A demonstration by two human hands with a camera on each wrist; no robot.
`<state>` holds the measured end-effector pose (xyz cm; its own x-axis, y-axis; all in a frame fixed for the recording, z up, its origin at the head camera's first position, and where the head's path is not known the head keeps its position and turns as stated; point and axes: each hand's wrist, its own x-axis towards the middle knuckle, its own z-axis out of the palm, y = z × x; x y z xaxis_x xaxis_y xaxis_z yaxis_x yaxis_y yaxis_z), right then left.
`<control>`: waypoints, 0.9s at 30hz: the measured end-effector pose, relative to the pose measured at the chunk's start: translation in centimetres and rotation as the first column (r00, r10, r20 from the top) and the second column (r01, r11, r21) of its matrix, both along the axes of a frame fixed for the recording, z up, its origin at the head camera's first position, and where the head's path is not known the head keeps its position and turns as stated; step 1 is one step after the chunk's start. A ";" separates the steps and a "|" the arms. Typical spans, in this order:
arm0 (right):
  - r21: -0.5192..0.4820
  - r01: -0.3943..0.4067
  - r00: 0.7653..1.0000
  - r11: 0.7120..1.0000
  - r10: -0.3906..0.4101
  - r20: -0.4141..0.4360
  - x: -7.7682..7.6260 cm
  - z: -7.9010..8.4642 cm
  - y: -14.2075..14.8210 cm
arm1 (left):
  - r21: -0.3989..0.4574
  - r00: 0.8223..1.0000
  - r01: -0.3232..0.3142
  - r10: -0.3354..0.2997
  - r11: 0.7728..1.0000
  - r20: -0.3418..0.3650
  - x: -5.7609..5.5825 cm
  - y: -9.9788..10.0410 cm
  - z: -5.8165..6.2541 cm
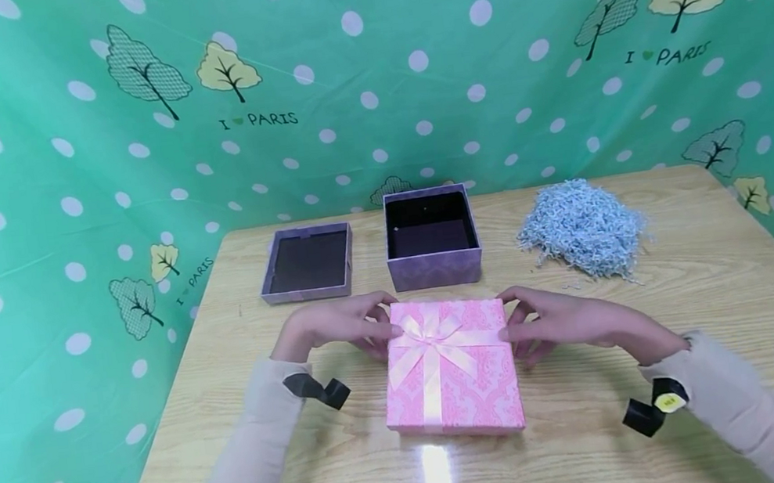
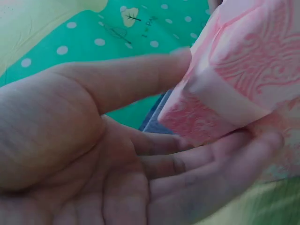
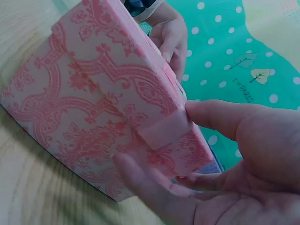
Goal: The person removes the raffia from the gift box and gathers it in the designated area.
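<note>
A pink patterned gift box (image 1: 474, 394) with a pale ribbon bow (image 1: 433, 339) on its lid sits on the table, in front of me. My left hand (image 1: 349, 322) grips the lid's left side, thumb (image 2: 140, 77) at the top edge and fingers (image 2: 206, 173) at the lower edge. On the opposite side my right hand (image 1: 565, 321) holds the lid (image 3: 126, 70) between thumb and fingers. The box's lower part (image 3: 61, 117) shows beneath the lid in the right wrist view. How far the lid is raised, I cannot tell.
Behind the pink box stands an open purple box (image 1: 436, 269) with a dark inside. Its shallow purple lid (image 1: 307, 293) lies upturned to the left. A heap of light blue shredded paper (image 1: 584, 229) is at the back right. A green dotted cloth (image 1: 370, 78) hangs behind the table (image 1: 592, 440).
</note>
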<state>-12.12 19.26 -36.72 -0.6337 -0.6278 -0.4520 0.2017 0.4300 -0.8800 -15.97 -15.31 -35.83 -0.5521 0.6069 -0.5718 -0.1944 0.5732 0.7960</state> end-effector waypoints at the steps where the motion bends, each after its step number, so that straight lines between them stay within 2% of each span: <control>1: -0.008 0.002 1.000 1.000 -0.002 -0.004 0.0 -0.1 0.0 | 0.020 1.000 -0.008 0.008 1.000 0.010 0.1 0.0 -0.2; 6: -0.061 0.032 0.999 0.998 -0.033 -0.011 0.0 -0.6 -0.3 | 0.103 0.997 -0.055 0.050 0.993 0.051 0.3 0.1 -0.6; 16: -0.086 0.184 0.983 0.979 -0.183 0.009 -0.2 -1.1 -0.5 | 0.185 0.986 -0.153 0.138 0.971 0.092 0.5 0.4 -1.1; 27: -0.087 0.202 0.979 0.975 -0.205 -0.018 -0.2 -0.8 -0.4 | 0.195 0.978 -0.202 0.188 0.960 0.089 0.8 1.0 -1.0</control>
<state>-12.29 18.84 -37.51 -0.7632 -0.5195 -0.3842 0.2530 0.3068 -0.9175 -15.17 -14.27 -36.78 -0.6350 0.5978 -0.4893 -0.3446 0.3477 0.8720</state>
